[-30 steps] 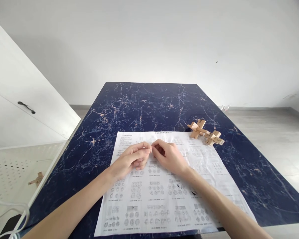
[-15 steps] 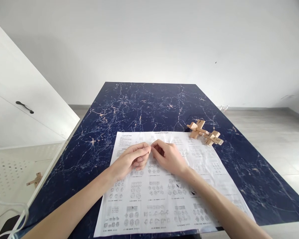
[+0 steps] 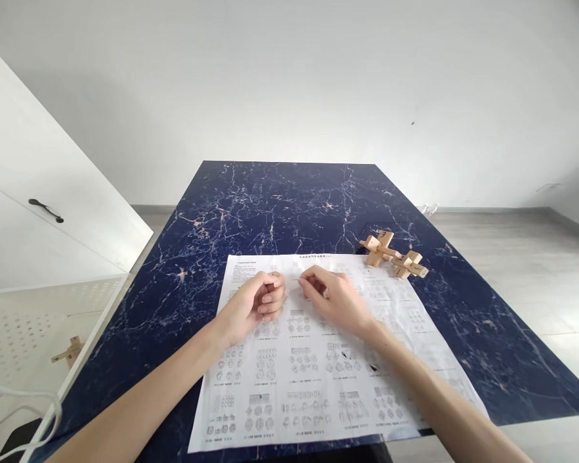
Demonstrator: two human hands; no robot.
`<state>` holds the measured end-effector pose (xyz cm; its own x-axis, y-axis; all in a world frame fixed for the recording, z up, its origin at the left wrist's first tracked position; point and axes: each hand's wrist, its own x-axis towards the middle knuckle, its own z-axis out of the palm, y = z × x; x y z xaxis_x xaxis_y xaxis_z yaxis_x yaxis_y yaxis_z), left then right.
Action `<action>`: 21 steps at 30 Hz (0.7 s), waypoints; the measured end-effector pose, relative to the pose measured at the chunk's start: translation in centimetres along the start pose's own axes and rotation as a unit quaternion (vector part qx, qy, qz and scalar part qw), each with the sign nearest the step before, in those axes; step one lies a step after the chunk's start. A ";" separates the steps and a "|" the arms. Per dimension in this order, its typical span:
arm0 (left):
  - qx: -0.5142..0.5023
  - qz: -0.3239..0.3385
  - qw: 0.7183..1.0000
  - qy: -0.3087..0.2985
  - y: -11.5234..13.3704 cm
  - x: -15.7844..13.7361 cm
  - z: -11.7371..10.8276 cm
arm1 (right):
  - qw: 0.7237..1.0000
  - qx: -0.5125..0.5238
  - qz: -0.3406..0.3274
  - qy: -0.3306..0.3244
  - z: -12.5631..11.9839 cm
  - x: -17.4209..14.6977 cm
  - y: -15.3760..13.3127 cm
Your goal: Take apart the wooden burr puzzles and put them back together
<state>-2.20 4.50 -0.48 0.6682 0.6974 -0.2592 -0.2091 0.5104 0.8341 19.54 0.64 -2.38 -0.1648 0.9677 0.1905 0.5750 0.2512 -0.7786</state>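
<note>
A large printed sheet (image 3: 251, 418) with rows of small diagrams lies under both forearms. Over its upper left part, my left hand (image 3: 258, 301) is curled into a loose fist, palm side turned inward, with nothing seen in it. My right hand (image 3: 335, 297) hovers or rests a short gap to the right, thumb and index finger pinched together; whether anything small sits between them I cannot make out. At the sheet's upper right corner stand two joined wooden puzzle pieces, a larger cross (image 3: 380, 248) and a smaller one (image 3: 409, 263), marked with black numbers. Neither hand touches them.
The dark blue marble-patterned table (image 3: 280, 206) reaches toward a white wall. At left are a white cabinet (image 3: 77, 173) with a black handle, and a white perforated bin (image 3: 17, 328) holding another wooden cross (image 3: 68, 351). A white cable (image 3: 53, 411) loops at the lower left.
My hands have drawn apart from fingertip contact, leaving a gap between them. The left fingers have curled in more. The camera view has shifted slightly.
</note>
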 end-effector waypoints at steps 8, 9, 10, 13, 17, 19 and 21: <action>-0.057 0.005 0.998 0.037 -0.4 -0.1 0.0 | 0.965 -0.067 0.076 0.243 -6.8 -5.5 3.1; -0.064 0.010 0.997 0.044 -0.4 -0.1 0.0 | 0.952 -0.078 0.098 0.279 -7.6 -6.3 3.8; -0.071 0.015 0.996 0.051 -0.4 0.0 0.1 | 0.936 -0.088 0.127 0.315 -8.4 -6.9 4.6; -0.079 0.024 0.994 0.065 -0.4 0.0 0.2 | 0.902 -0.109 0.216 0.358 -10.4 -8.1 6.9; -0.063 0.030 0.995 0.077 -0.5 0.0 0.5 | 0.905 -0.085 0.265 0.322 -11.9 -7.8 9.4; -0.050 0.034 0.995 0.082 -0.6 -0.1 0.6 | 0.905 -0.083 0.265 0.322 -11.9 -7.3 10.1; -0.034 0.037 0.995 0.084 -0.5 -0.1 0.7 | 0.901 -0.086 0.258 0.337 -11.7 -6.9 10.5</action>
<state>-1.66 3.78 -0.56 0.5222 0.8054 -0.2806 -0.3050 0.4836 0.8205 36.08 -3.16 -4.93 0.6511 0.7338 0.1939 0.5608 -0.2929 -0.7744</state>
